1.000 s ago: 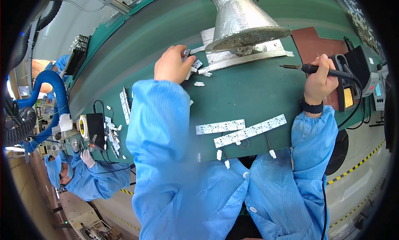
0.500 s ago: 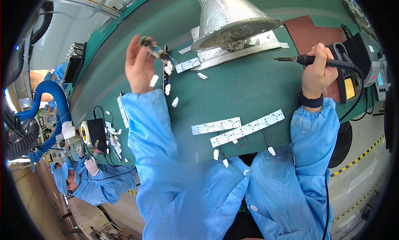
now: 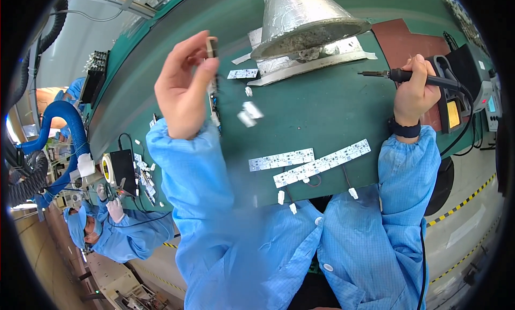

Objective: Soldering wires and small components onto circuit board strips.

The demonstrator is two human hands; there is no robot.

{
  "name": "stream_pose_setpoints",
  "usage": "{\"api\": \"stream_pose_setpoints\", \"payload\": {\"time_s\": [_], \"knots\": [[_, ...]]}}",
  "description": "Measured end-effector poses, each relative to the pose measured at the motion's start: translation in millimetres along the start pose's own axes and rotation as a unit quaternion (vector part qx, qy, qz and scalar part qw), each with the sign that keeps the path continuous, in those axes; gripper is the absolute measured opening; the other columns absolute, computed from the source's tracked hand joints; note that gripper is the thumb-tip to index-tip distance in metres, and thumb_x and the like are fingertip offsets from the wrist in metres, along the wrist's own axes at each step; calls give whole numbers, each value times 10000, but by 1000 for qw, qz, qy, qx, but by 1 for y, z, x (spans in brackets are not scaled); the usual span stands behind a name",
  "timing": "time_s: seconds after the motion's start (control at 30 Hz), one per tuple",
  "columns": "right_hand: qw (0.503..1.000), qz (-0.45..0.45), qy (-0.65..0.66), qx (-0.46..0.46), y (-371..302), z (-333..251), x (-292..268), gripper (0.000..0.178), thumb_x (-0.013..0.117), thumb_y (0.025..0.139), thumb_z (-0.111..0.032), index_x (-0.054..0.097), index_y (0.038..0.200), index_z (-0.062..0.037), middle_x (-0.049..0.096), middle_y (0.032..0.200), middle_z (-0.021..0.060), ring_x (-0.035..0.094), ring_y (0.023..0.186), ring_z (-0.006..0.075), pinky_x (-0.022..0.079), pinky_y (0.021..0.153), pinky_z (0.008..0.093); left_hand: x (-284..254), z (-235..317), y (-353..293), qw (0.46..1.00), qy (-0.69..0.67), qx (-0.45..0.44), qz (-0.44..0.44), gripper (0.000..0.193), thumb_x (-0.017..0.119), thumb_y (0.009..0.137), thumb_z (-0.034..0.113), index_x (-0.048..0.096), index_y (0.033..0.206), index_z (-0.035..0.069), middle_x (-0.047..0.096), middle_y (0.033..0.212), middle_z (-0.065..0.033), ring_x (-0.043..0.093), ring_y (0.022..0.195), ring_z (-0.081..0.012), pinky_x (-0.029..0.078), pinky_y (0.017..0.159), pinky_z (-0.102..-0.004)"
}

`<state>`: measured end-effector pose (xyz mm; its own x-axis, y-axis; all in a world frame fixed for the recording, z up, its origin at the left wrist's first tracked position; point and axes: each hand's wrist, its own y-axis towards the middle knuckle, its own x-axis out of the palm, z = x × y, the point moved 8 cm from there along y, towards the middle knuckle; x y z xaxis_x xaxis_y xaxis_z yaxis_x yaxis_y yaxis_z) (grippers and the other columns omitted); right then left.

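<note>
The left hand is up off the bench now, higher and closer to the camera than half a second ago, fingers pinched narrow on the top end of a thin LED strip board that hangs down from the grip, edge-on and blurred. A second back that hand was down by the fume hood, picking at the boards there.

Over on the other side, the right hand has barely shifted: wrapped tight round the black handle of the soldering iron, tip pointing left above the green mat, clear of any board. A black wristband sits just under that hand.

The silver fume extraction hood hangs over the far edge of the mat, with white strips lying under its rim. Small white pieces are scattered near the middle, lying differently from half a second ago.

Two long white LED strip boards lie side by side near the front edge, unmoved.

Off to the left, another person in blue works at a neighbouring bench beside a blue hose.
</note>
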<state>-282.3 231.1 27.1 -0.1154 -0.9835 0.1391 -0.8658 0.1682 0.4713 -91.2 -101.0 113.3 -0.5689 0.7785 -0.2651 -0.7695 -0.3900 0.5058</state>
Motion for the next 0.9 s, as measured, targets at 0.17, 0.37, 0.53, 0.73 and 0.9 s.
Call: {"api": "stream_pose_setpoints", "payload": {"time_s": [0.17,0.37,0.53,0.73,0.9], "knots": [[1000,3,6,0,0,0,1,296,552,933,-117,543,664,7,542,672,19,464,616,78,375,558,220,1,55,-3,980,-57,162,104,361,620,895,12,537,1246,-7,637,1111,-162,588,1022,-209,474,919,-354],[1000,5,15,-9,1,3,-3,309,551,938,-131,540,661,5,540,663,17,454,592,71,358,524,214,-44,14,9,990,-43,-81,108,323,601,942,130,576,1236,-1,653,1084,-133,623,935,-183,485,817,-275],[1000,3,12,-9,0,-4,3,314,552,940,-138,539,660,3,533,653,13,452,589,66,347,518,212,-84,-100,-9,946,167,-256,108,312,692,879,209,671,1144,46,677,1003,-52,617,884,-123,501,715,-272],[1000,5,-13,-16,-1,-3,2,311,548,939,-134,538,663,9,529,646,12,456,603,69,357,550,216,-71,-145,-23,921,281,-267,39,347,671,857,173,650,1163,11,687,1035,-116,640,893,-165,517,793,-306],[1000,4,-3,-14,-1,-3,1,308,547,938,-131,543,669,18,534,646,11,458,612,71,360,558,221,-64,-142,-23,925,284,-253,11,347,669,837,142,652,1160,13,687,1039,-122,649,911,-183,519,800,-310]]}}
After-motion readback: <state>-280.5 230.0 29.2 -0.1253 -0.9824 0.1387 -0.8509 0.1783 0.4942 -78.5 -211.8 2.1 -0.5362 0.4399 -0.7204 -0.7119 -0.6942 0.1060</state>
